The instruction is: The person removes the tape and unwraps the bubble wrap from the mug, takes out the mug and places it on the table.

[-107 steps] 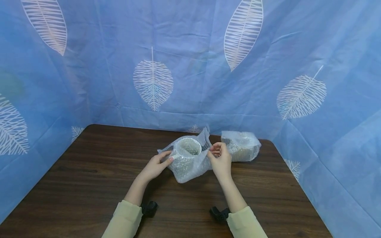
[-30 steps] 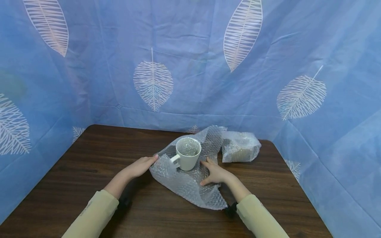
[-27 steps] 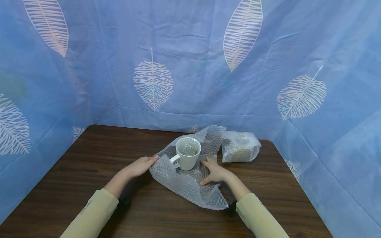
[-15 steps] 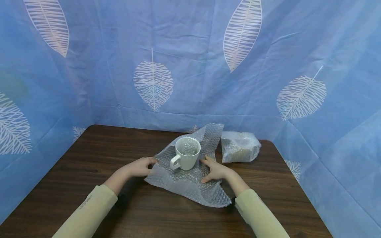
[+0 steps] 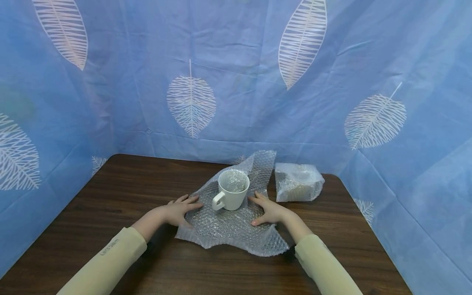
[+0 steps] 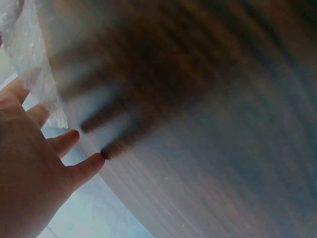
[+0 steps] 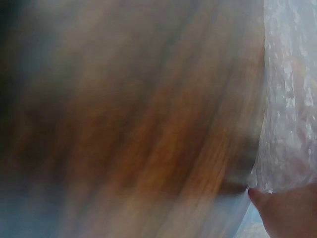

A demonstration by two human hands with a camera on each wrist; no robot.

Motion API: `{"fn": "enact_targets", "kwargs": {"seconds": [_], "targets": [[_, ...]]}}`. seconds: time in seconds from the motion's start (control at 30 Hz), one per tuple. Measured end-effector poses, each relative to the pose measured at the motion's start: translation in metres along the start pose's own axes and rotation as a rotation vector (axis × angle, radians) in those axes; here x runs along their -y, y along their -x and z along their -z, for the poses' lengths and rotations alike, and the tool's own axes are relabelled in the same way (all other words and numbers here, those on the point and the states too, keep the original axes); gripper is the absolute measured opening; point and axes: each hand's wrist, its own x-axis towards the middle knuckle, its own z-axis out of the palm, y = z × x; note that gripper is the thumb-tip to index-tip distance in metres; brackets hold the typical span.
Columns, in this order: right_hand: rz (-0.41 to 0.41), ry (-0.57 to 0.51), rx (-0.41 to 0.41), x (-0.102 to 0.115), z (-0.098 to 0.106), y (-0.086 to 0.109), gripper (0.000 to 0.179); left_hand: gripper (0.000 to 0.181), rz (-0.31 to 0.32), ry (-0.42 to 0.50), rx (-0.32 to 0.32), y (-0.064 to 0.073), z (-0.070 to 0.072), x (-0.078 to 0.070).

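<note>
A white mug (image 5: 233, 196) stands upright on a spread sheet of bubble wrap (image 5: 225, 229), its handle turned toward the left front. Crumpled clear wrap seems to fill part of the mug's inside. My left hand (image 5: 178, 210) rests at the sheet's left edge with fingers spread; in the left wrist view the fingertips of this hand (image 6: 34, 158) reach the table beside the wrap. Right of the mug, my right hand (image 5: 272, 211) lies on the sheet, fingers straight and thumb apart. Only a thumb or finger of it shows in the right wrist view, next to the wrap (image 7: 292, 124).
A second bundle in bubble wrap (image 5: 298, 183) sits at the table's back right, just beyond the sheet's right corner. Dark wooden table (image 5: 129, 184) extends to both sides. A blue leaf-patterned curtain (image 5: 236, 110) hangs right behind its back edge.
Earlier, the wrap was gathered around the mug and both hands held it. The wrap now lies opened out; its front left part has just been flattened, and my left hand's fingers have spread.
</note>
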Motion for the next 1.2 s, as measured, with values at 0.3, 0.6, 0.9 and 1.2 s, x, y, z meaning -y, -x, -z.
{"fn": "enact_targets", "kwargs": {"seconds": [0.3,0.6,0.9,1.2], "targets": [[0.001,0.160,-0.041,-0.001,0.001,0.013,0.085,0.099,0.014,0.015,0.038,0.004,-0.004,-0.004],[0.000,0.206,0.034,0.004,0.004,0.038,0.098,0.104,0.050,0.000,0.041,0.001,-0.007,-0.003],[-0.002,0.243,0.061,0.003,-0.003,0.046,0.117,0.105,0.060,-0.012,0.038,0.002,-0.007,-0.006],[-0.008,0.214,0.049,0.000,-0.005,0.043,0.120,0.105,0.072,-0.024,0.040,0.000,-0.006,-0.007]]}}
